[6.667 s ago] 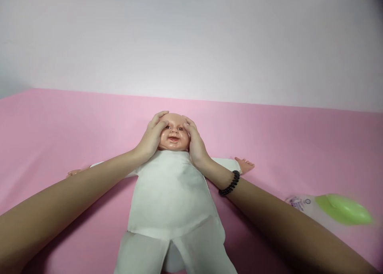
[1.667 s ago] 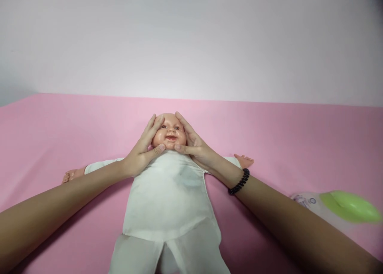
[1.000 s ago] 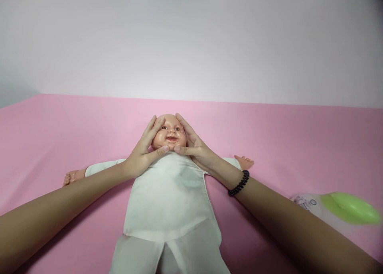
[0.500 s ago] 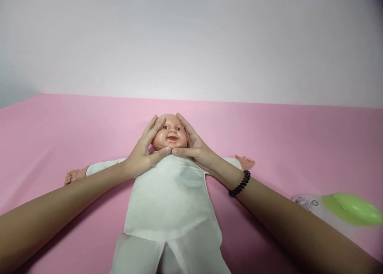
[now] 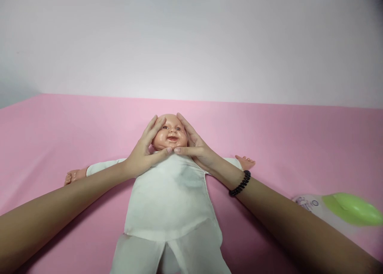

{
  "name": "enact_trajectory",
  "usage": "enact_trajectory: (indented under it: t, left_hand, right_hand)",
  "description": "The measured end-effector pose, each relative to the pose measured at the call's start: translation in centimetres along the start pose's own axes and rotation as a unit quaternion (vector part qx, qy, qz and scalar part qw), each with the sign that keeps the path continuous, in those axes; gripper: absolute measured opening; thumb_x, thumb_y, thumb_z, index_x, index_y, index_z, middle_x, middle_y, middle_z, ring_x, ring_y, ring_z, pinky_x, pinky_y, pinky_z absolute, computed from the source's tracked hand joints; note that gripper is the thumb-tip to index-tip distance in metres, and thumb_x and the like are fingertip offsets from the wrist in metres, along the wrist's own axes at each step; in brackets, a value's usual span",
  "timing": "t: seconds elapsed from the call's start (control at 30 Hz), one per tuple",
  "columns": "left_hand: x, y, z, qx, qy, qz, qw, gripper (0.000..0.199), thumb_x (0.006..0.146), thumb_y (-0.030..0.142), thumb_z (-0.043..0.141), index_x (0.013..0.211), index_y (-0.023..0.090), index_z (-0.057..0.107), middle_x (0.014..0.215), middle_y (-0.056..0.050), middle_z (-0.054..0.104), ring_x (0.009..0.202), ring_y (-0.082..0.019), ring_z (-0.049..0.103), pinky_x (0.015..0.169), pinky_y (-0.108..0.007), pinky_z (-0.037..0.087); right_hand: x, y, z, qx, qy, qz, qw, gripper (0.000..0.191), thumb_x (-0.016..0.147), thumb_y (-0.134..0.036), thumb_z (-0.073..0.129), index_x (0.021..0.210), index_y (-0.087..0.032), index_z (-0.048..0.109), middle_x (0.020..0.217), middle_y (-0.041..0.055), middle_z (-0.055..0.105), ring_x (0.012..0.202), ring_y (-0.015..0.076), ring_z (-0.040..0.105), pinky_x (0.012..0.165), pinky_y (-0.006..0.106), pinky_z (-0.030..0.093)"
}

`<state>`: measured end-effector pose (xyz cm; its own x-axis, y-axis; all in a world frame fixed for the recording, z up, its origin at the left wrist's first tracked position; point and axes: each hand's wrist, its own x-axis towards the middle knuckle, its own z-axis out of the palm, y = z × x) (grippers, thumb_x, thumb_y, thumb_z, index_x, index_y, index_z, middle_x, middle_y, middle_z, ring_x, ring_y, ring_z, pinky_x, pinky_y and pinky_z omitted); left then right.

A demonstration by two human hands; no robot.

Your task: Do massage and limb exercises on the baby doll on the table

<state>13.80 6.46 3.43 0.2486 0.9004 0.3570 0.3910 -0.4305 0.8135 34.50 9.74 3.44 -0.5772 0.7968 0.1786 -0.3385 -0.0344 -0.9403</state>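
A baby doll (image 5: 172, 202) in a white top and pale trousers lies on its back, arms spread out to both sides. My left hand (image 5: 146, 150) rests along the left side of the doll's head (image 5: 173, 132), fingers stretched upward and thumb under the chin. On the opposite side, my right hand (image 5: 197, 146) lies against the cheek in the same way, its fingers extended. The two thumb tips come close together below the chin. Between my hands the doll's eyes, nose and mouth show. Parts of the fingers are hidden behind the head.
A pink sheet (image 5: 299, 146) covers the surface beneath the doll. Behind it rises a pale wall (image 5: 191, 46). At the right, beyond my forearm, lies a clear bottle with a green part (image 5: 353, 208). A black coiled band (image 5: 240, 183) circles my right wrist.
My thumbs have shifted very slightly to the right under the doll's chin. Otherwise the hands, the doll and the bottle stay in place.
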Motion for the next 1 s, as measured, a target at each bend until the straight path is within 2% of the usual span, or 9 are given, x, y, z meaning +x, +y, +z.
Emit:
enact_trajectory:
  t: [0.1, 0.37, 0.5, 0.73, 1.0]
  left_hand:
    - [0.0, 0.1, 0.0, -0.002, 0.000, 0.001, 1.000, 0.087, 0.092, 0.059, 0.068, 0.166, 0.041, 0.027, 0.179, -0.003, 0.001, 0.163, -0.036, 0.000, 0.123, -0.055, 0.036]
    - [0.3, -1.1, -0.5, 0.053, -0.002, 0.039, 0.998, 0.076, 0.099, 0.057, 0.058, 0.166, 0.041, 0.027, 0.178, 0.000, 0.008, 0.164, -0.033, 0.002, 0.130, -0.059, 0.015]
    - [0.2, -0.9, -0.5, 0.056, -0.003, 0.032, 0.998, 0.077, 0.098, 0.059, 0.058, 0.166, 0.041, 0.026, 0.178, -0.001, 0.008, 0.164, -0.033, 0.003, 0.131, -0.057, 0.015]
    - [0.2, -0.3, -0.3, 0.056, 0.003, 0.020, 0.998, 0.083, 0.095, 0.063, 0.062, 0.166, 0.039, 0.027, 0.178, -0.004, 0.008, 0.164, -0.034, 0.003, 0.130, -0.057, 0.017]
    - [0.3, -1.2, -0.7, 0.055, -0.009, 0.039, 0.998, 0.075, 0.100, 0.056, 0.056, 0.166, 0.040, 0.026, 0.178, -0.001, 0.008, 0.164, -0.031, 0.001, 0.131, -0.058, 0.013]
  right_hand:
    - [0.0, 0.0, 0.1, -0.006, 0.003, -0.001, 1.000, 0.117, 0.068, -0.027, 0.091, 0.162, -0.053, 0.025, 0.173, -0.0065, 0.026, 0.152, 0.0300, 0.043, 0.122, 0.053, 0.044]
    - [0.0, -0.1, 0.0, -0.001, 0.022, 0.007, 1.000, 0.105, 0.072, -0.023, 0.084, 0.159, -0.053, 0.034, 0.172, -0.0091, 0.029, 0.151, 0.0305, 0.045, 0.122, 0.054, 0.045]
    - [0.0, -0.1, 0.1, -0.001, 0.025, 0.005, 1.000, 0.105, 0.071, -0.023, 0.084, 0.159, -0.053, 0.034, 0.171, -0.0088, 0.030, 0.148, 0.0303, 0.048, 0.121, 0.054, 0.046]
    - [-0.1, -0.2, 0.3, -0.007, 0.015, 0.004, 1.000, 0.115, 0.068, -0.025, 0.089, 0.161, -0.052, 0.028, 0.172, -0.0066, 0.029, 0.151, 0.0302, 0.045, 0.121, 0.053, 0.046]
    - [0.0, 0.0, 0.0, -0.003, 0.026, 0.007, 1.000, 0.105, 0.071, -0.020, 0.082, 0.158, -0.053, 0.035, 0.171, -0.0091, 0.030, 0.150, 0.0301, 0.046, 0.122, 0.054, 0.045]
